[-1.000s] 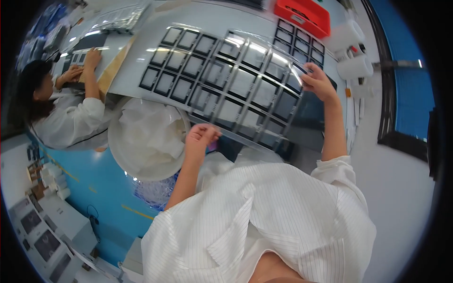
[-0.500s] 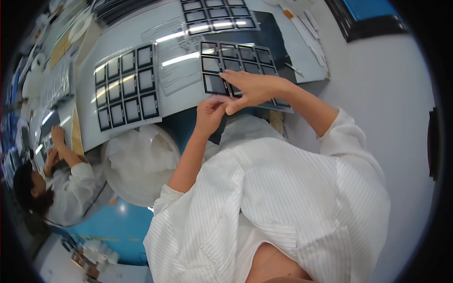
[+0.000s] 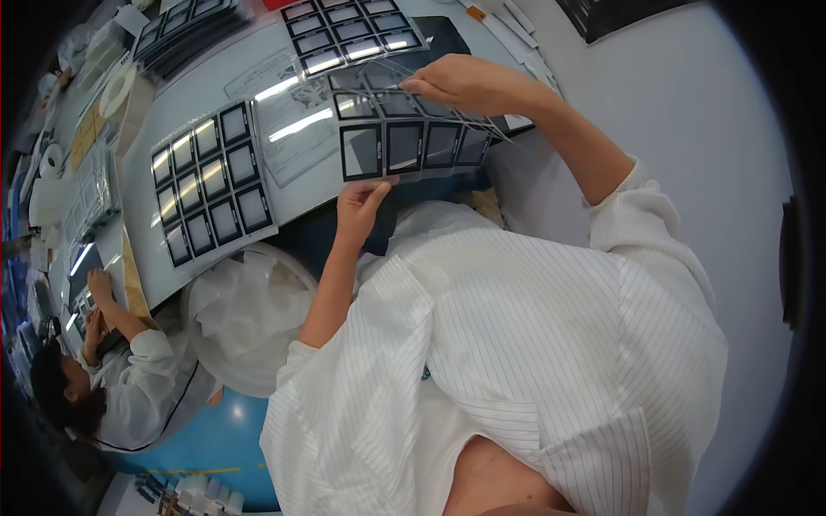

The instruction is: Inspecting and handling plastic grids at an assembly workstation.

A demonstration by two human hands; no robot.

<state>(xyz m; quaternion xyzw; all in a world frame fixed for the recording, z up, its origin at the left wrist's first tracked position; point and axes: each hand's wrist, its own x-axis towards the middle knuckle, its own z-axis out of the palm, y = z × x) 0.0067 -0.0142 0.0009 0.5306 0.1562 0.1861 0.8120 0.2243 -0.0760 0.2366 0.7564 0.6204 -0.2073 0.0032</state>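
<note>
A clear sheet of black-framed rectangular panels (image 3: pixel 403 148) is raised and bowed at the near edge of the table, its front row tipped toward me. My left hand (image 3: pixel 354 215) pinches its near edge close to the left corner. Over the sheet's far part, my right hand (image 3: pixel 477 84) is closed on clear plastic; whether that is the sheet's edge or a separate film I cannot tell. To the left, a similar panel sheet (image 3: pixel 212 182) lies flat on the table. Another panel sheet (image 3: pixel 348 33) lies beyond the held one.
The white table (image 3: pixel 185 120) bears a clear plastic sheet (image 3: pixel 297 142) and a dark pad (image 3: pixel 443 39). A white bin (image 3: pixel 191 331) of crumpled white film stands below its near edge. Rolls (image 3: pixel 118 97) line the left. A co-worker (image 3: pixel 129 378) sits at far left.
My hands have moved apart, the right one up and away. The panel sheet has gone from lying flat to raised and bent. The whole view has shifted slightly.
</note>
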